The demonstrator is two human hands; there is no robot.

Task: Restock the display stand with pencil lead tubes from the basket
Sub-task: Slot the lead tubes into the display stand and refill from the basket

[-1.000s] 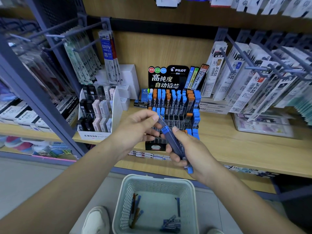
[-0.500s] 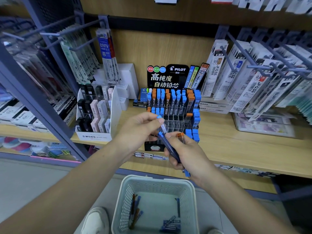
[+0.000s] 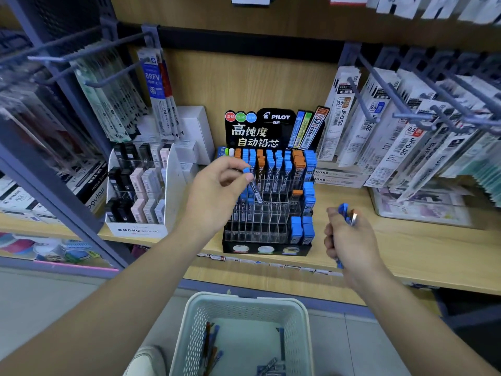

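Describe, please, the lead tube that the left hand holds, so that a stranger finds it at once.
Find the black PILOT display stand on the wooden shelf. Before its left side the left hand pinches one blue-capped lead tube. Unlike its neighbours, standing upright in slots, it leans, gripped at its cap.
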